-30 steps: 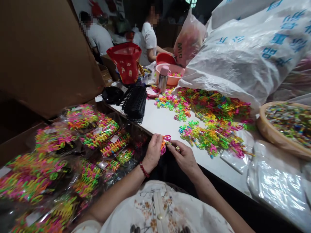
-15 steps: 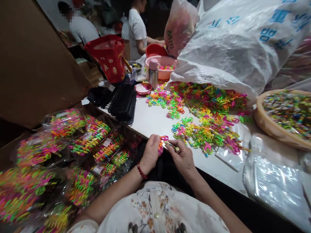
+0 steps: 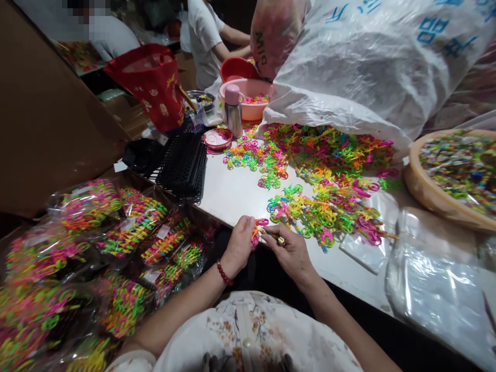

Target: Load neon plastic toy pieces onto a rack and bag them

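Observation:
My left hand (image 3: 238, 247), with a red bead bracelet on its wrist, is closed on small pink and orange plastic pieces (image 3: 262, 222) at the table's front edge. Ring-like parts stick out past its fingertips. Close beside it, my right hand (image 3: 291, 254) pinches a slim stick-like piece (image 3: 280, 239) with a yellowish end. The stick's other end meets the pieces in my left hand; whether they are joined I cannot tell. Just beyond my hands lies a heap of bright plastic pieces (image 3: 323, 206) in green, yellow and pink.
A large white sack (image 3: 349, 77) spills more pieces onto the white table (image 3: 219, 183). Black racks (image 3: 182, 165) are stacked at left, near a steel flask (image 3: 233, 116). Filled clear bags (image 3: 132, 227) lie below left. Plastic bags (image 3: 437, 279) and a tan basin (image 3: 416, 181) are right. Two people work behind.
My view has shifted, so the background sits further left and slightly higher. My hands hold the same pieces in nearly the same pose. The far people's arms and bodies have moved slightly.

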### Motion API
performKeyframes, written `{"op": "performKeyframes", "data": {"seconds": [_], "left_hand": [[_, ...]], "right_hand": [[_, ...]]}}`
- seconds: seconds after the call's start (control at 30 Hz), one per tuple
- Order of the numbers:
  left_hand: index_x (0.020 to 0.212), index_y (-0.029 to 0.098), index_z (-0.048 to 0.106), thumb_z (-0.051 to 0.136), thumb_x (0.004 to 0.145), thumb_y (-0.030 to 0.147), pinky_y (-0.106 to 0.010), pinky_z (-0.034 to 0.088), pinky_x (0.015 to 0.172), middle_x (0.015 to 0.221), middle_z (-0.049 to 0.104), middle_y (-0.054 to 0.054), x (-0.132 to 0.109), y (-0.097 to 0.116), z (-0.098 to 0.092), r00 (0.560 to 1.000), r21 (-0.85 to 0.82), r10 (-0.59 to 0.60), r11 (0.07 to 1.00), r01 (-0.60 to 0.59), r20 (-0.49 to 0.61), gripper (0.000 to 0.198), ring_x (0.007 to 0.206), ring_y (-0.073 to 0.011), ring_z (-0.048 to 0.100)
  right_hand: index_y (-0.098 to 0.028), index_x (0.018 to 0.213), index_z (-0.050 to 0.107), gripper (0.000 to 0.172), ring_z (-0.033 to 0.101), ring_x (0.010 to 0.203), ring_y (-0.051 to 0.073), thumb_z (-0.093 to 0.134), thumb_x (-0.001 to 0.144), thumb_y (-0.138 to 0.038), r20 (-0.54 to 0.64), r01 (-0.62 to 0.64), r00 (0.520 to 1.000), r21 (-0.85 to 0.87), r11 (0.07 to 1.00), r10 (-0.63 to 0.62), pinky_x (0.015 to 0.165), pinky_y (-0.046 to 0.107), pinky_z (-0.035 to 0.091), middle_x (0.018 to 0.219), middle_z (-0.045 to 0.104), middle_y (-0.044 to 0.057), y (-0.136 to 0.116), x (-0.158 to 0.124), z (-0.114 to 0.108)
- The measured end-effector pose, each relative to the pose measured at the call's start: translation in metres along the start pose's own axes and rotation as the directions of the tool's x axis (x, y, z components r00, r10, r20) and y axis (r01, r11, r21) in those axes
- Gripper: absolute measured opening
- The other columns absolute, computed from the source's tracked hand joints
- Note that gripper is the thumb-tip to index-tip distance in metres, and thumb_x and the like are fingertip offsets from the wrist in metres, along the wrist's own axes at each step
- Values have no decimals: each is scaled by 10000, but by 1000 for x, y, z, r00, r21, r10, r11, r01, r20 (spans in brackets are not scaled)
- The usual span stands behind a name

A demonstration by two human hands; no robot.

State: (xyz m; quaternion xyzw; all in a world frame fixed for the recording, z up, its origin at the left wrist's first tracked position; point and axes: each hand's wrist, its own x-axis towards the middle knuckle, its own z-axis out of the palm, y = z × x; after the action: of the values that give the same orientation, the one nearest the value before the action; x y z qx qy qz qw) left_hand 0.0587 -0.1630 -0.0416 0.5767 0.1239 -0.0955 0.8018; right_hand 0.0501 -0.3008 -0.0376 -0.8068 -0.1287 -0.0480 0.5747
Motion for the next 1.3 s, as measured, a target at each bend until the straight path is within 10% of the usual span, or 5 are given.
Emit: {"op": "performKeyframes", "data": {"seconds": [0.27, 0.43, 0.7, 0.97, 1.3], "left_hand": [[721, 189, 430, 589, 824, 537, -185, 283, 439, 591, 384, 75, 18, 1, 10, 999, 30, 27, 999, -27, -27, 396, 474, -54, 323], [840, 197, 534, 399, 925, 542, -221, 366, 539, 698, 512, 24, 49, 14, 16, 986, 315, 141, 936, -160, 85, 380, 575, -101, 451], [1071, 205, 567, 691, 771, 358, -408, 352, 991, 1116, 532, -96, 142, 25, 34, 787, 771, 548, 357, -527, 284, 358, 1081, -256, 460], [842, 194, 573, 624, 772, 229, -381, 363, 995, 968, 575, -64, 186, 26, 43, 909, 540, 406, 747, -388, 92, 93, 1050, -217, 502], [850, 179, 488, 635, 787, 445, -265, 496, 587, 819, 643, -55, 137, 45, 13, 998, 4, 58, 998, -58, 9, 311, 626, -119, 593]], "right_hand": [[-224, 1004, 674, 151, 678, 809, 167, 565, 899, -239, 19, 92, 996, -41, 995, -91, 719, 274, 531, 914, 718, 44, 1, 2, 3], [-235, 1017, 683, 172, 698, 825, 196, 581, 898, -307, -124, 81, 987, -176, 981, -103, 696, 300, 570, 950, 735, 54, -1, 23, -44], [-305, 1277, 568, 368, 526, 1218, 336, 527, 912, -313, -318, 38, 904, -606, 794, -286, 997, 545, 463, 1309, 553, 120, 5, 50, -101], [-224, 1158, 617, 261, 623, 1048, 236, 483, 938, -265, -78, 119, 982, -444, 888, -171, 896, 391, 545, 1157, 623, 122, 11, 23, -48], [-212, 1002, 600, 320, 595, 638, 154, 492, 919, -501, -97, -246, 964, 24, 969, 248, 585, 271, 501, 804, 653, 34, -4, 31, -46]]}}
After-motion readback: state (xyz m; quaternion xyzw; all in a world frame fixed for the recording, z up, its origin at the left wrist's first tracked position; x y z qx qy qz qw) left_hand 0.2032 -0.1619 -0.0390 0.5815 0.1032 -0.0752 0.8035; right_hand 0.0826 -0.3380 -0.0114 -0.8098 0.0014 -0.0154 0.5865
